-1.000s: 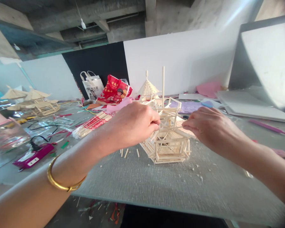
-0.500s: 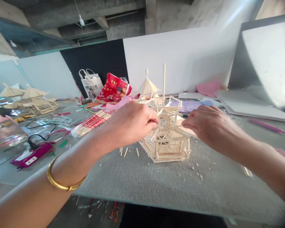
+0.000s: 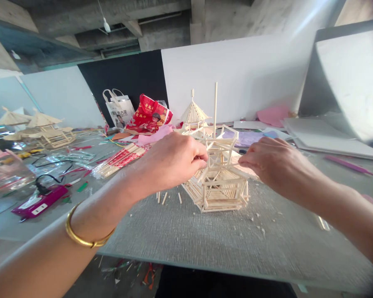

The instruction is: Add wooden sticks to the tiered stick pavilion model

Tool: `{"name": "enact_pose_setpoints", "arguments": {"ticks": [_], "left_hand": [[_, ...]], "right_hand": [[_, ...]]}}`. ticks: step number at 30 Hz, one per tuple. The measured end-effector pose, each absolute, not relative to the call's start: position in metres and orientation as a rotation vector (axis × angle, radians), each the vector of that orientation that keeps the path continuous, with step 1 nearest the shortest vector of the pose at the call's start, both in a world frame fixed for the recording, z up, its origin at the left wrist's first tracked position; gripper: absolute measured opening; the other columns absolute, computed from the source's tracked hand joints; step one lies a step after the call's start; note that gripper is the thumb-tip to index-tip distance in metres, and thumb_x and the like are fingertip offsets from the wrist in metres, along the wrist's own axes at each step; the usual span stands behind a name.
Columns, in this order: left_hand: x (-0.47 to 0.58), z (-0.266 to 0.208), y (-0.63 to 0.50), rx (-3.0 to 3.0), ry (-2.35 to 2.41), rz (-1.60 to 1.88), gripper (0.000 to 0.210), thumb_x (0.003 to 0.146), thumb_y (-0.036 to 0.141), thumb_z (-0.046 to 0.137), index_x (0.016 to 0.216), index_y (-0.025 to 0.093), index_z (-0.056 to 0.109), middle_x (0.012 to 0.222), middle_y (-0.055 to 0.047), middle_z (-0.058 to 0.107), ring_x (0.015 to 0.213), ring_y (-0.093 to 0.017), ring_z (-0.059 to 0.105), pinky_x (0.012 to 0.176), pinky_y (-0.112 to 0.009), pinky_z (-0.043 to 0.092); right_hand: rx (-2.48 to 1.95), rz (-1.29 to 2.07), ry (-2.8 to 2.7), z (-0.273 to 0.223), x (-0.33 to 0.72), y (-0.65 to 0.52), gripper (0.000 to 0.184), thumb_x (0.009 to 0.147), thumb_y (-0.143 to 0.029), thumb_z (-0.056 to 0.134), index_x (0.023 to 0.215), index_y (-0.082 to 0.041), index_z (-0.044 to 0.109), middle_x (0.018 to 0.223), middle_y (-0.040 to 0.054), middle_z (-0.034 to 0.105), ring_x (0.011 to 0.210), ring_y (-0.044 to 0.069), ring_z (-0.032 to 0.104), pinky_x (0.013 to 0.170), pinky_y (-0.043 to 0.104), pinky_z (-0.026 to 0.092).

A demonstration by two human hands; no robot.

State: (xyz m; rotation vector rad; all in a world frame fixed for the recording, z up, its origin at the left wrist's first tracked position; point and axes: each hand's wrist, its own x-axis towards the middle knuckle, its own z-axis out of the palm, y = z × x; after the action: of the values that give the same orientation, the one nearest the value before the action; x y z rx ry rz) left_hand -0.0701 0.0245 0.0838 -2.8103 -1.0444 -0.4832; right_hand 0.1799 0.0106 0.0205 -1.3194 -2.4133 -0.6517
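Observation:
A pavilion model of thin wooden sticks [image 3: 225, 194] stands on the table in front of me, with a railed lower level and an open frame above. At its left side, my left hand [image 3: 182, 159] is closed, thumb and fingers pinched on the model's middle level. My right hand [image 3: 267, 159] is closed at the right side, fingertips together beside the model's sloping edge. What those right fingertips grip is hidden. One long stick [image 3: 215, 109] rises upright from the upper frame. Short cut sticks [image 3: 164, 198] lie left of the base.
Behind stands another stick pavilion with a pointed roof [image 3: 193, 114]. Bundled sticks [image 3: 121, 159] in red-and-clear wrapping, a purple power strip [image 3: 40, 203] and more models [image 3: 45, 130] are at left. A red bag [image 3: 149, 116] sits at the back; white boards [image 3: 332, 138] lie at right.
Both hands stay in nearly the same place at the model. The view has shifted very slightly; nothing is visibly taken up or let go.

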Motion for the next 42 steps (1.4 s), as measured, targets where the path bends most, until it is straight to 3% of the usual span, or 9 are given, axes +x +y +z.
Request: {"name": "enact_pose_setpoints", "arguments": {"ticks": [22,28,34,42], "left_hand": [[-0.067,0.081,0.024,-2.814,-1.057,-0.484,0.023,0.080,0.024,0.051,0.086,0.023,0.074,0.068,0.000,0.070,0.055,-0.010,0.054,0.055,-0.027,0.031],[-0.056,0.078,0.018,-2.794,-1.042,-0.451,0.025,0.082,0.024,0.048,0.081,0.018,0.073,0.062,-0.004,0.066,0.055,-0.012,0.052,0.054,-0.028,0.033],[-0.032,0.066,0.017,-2.641,-1.016,-0.327,0.029,0.085,0.025,0.044,0.069,0.015,0.066,0.054,-0.006,0.059,0.048,-0.012,0.049,0.046,-0.028,0.025],[-0.010,0.052,0.019,-2.570,-1.064,-0.311,0.029,0.084,0.019,0.040,0.077,0.014,0.067,0.060,-0.012,0.065,0.052,-0.019,0.057,0.044,-0.029,0.023]], "right_hand": [[-1.361,-0.691,-2.422,0.021,0.179,0.010,0.025,0.092,-0.019,0.045,0.074,-0.021,0.062,0.069,0.0032,0.050,0.073,0.020,0.040,0.068,0.033,0.029],[-1.373,-0.698,-2.428,0.020,0.179,0.010,0.025,0.091,-0.020,0.046,0.072,-0.022,0.062,0.068,0.0029,0.050,0.073,0.020,0.041,0.069,0.033,0.029],[-1.361,-0.681,-2.421,0.023,0.177,0.009,0.023,0.088,-0.016,0.047,0.076,-0.022,0.065,0.068,0.0028,0.051,0.073,0.020,0.042,0.070,0.033,0.030],[-1.406,-0.702,-2.433,0.027,0.173,0.008,0.021,0.083,-0.011,0.050,0.069,-0.021,0.062,0.067,0.0024,0.053,0.074,0.019,0.043,0.067,0.031,0.029]]}}
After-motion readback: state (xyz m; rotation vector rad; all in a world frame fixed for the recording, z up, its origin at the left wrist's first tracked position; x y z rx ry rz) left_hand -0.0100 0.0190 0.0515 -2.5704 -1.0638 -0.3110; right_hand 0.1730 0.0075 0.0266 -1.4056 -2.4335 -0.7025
